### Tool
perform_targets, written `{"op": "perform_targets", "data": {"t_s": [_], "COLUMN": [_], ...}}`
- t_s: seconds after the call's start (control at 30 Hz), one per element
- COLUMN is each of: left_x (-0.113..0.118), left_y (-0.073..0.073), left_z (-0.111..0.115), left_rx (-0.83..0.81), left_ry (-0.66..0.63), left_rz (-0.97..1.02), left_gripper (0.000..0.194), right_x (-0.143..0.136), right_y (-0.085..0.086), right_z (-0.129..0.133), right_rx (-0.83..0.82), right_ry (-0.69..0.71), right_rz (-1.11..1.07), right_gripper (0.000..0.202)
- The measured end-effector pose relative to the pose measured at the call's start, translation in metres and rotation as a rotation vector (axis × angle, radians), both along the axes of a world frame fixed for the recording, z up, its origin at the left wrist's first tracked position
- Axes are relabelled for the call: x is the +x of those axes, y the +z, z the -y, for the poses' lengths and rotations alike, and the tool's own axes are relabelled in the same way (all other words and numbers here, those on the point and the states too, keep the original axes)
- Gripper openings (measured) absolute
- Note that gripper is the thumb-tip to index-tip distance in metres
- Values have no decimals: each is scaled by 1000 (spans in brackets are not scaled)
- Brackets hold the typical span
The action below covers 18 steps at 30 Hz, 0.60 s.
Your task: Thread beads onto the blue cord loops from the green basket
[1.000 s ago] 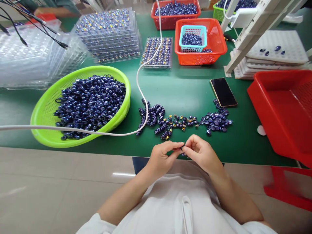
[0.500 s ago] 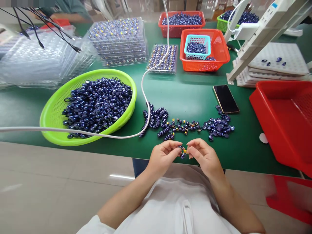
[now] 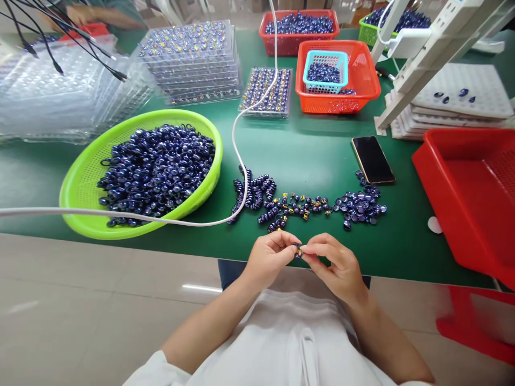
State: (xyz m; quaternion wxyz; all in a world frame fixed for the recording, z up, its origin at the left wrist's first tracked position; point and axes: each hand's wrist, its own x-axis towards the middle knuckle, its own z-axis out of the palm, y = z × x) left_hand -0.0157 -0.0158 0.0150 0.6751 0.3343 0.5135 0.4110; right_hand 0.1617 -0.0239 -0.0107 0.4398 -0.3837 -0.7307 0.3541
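Between thumb and fingertips, my left hand (image 3: 270,256) pinches a small glossy dark-blue piece (image 3: 298,251) with a gold-yellow part. My right hand (image 3: 337,267) has its fingertips closed on the same piece from the right. Its exact kind is too small to make out and partly covered by the fingers. Just beyond the hands lie small dark pieces with gold-yellow parts (image 3: 303,207), a heap of flat dark-blue pieces (image 3: 361,206), and rows of stacked dark rings (image 3: 255,192) on the green table (image 3: 322,161).
A lime-green basket (image 3: 66,187) full of dark rings stands left. A white cable (image 3: 237,139) crosses the table. Behind are stacked clear trays (image 3: 193,80) and an orange basket (image 3: 338,104). A phone (image 3: 373,159) and red bin (image 3: 446,214) are right. A person's arm (image 3: 107,17) shows far left.
My right hand has moved left, and its fingertips now close on the piece at my left fingertips. The view has shifted slightly.
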Motion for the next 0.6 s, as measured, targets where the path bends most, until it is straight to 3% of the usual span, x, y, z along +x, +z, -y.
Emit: {"op": "perform_targets", "data": {"t_s": [0.1,0.2,0.4,0.6], "left_x": [3,5,3,0], "left_y": [-3,-7,-8,-8], "left_z": [1,3,9,11], "left_rx": [12,27,67,159], "left_ry": [11,7,-72,-131], "left_rz": [-38,-72,-121,-233], "left_gripper": [9,11,23,25], "right_x": [-3,-7,-8,1], "right_y": [1,1,0,4], "right_z": [0,2,4,-3], "right_rx": [58,17,-290,-609], "right_ry": [-33,-94,-190,-144], "right_rz": [40,51,9,-29], "right_gripper": [26,20,6,11]}}
